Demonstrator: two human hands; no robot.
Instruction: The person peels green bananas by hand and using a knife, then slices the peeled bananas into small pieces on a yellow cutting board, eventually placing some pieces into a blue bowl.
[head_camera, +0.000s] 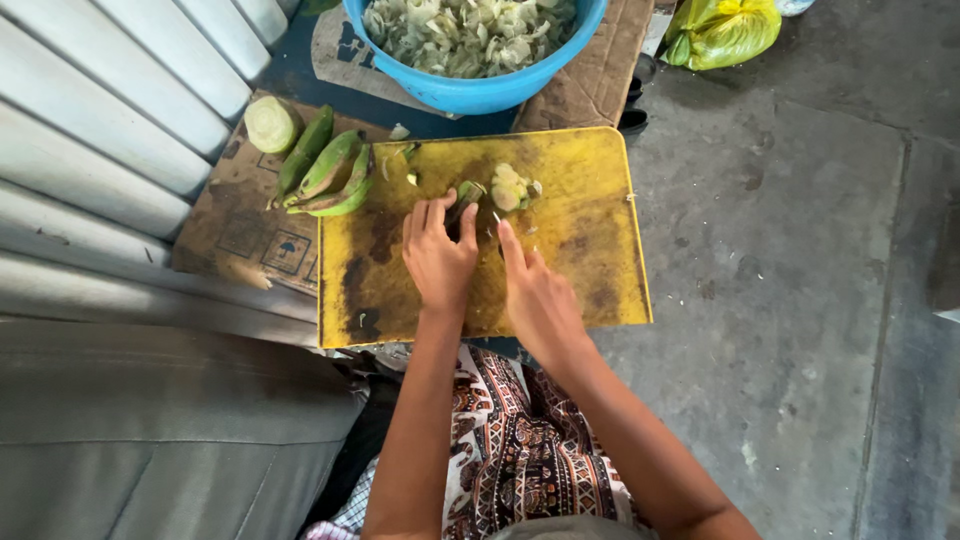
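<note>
The head camera looks straight down at a yellow cutting board (590, 230) lying on flattened cardboard (240, 225) on the floor.

The left hand (438, 258) rests palm down on the board, its fingers (432, 215) stretched forward and pressed on a small green banana piece (468, 192) at the board's far edge.

The right hand (540, 300) is curled shut, the forefinger pointing ahead; a thin blade tip (496, 217) shows just past it, though the handle is hidden, so the grip cannot be told exactly.

A little heap of pale cut slices (510, 187) lies just beside the banana piece.

Left of the board lie a bunch of green bananas (330, 170) and a pale cut stalk end (270, 124).

Beyond the board stands a blue basin (480, 92) filled with pale slices.

A yellow-green plastic bag (722, 30) lies on the concrete floor (800, 250).
</note>
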